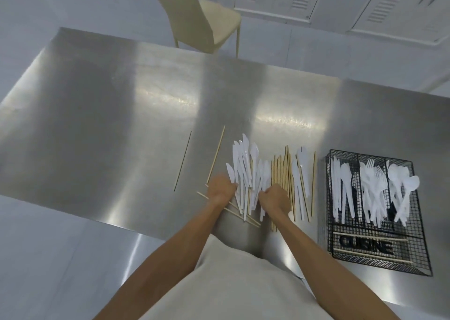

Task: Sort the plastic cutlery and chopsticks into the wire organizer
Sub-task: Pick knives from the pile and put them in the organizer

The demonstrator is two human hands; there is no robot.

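Observation:
A pile of white plastic knives (246, 168) lies on the steel table (109, 115), mixed with wooden chopsticks (282, 173). My left hand (220, 188) and my right hand (274, 198) press in on the pile's near end from either side, fingers curled around the knife handles. The black wire organizer (418, 254) sits at the right. It holds knives (341, 185), forks (372, 185) and spoons (401, 181) in three upright sections, and two chopsticks (370, 252) in its front section.
Two single chopsticks (215, 155) and a thin dark stick (182, 161) lie left of the pile. More knives and chopsticks (302, 171) lie between pile and organizer. A cream chair (207, 20) stands beyond the table's far edge.

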